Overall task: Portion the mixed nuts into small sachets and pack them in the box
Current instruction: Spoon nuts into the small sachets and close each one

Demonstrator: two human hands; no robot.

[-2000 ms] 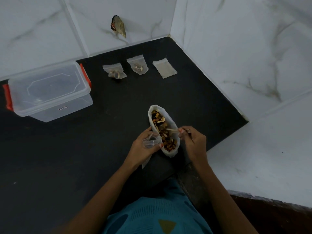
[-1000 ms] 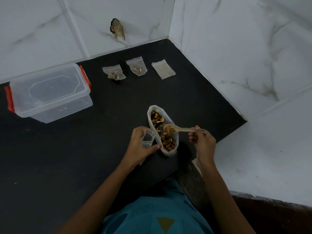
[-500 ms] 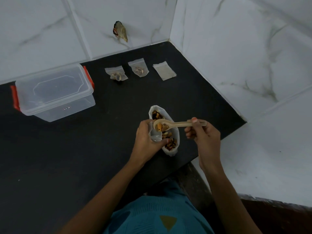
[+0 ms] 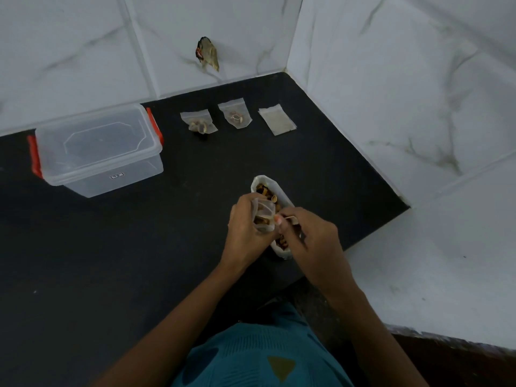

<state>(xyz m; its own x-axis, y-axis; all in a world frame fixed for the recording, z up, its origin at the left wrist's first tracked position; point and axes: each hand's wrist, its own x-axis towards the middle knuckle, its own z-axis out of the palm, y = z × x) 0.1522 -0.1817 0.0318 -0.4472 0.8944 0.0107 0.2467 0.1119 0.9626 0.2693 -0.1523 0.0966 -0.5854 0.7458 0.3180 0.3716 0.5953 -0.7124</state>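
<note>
The small clear plastic sachet [image 4: 262,216] sits in the left hand [image 4: 244,231], just above the near half of the open white bag of mixed nuts [image 4: 268,187], with brown nuts showing through its wall. The left fingers curl round the sachet and the thumb presses against its rim. The right hand [image 4: 311,237] pinches the handle of a pale wooden spoon [image 4: 290,218] between thumb and curled fingers. The spoon's bowl end points at the sachet's mouth and is hidden there. The nut bag lies on the black countertop [image 4: 139,261] under both hands, its far end uncovered.

Farther back, near the wall, lie one filled clear sachet [image 4: 198,123], a second filled clear sachet [image 4: 236,116] just beside it, and a flat empty sachet [image 4: 277,119] to their right. Well apart to the left stands a clear rectangular plastic box [image 4: 97,148] with red clips and its lid on. White marble-patterned wall tiles [image 4: 391,79] enclose the corner, and a small dark object [image 4: 208,53] is stuck on them. A teal knitted garment [image 4: 259,356] fills the bottom edge
</note>
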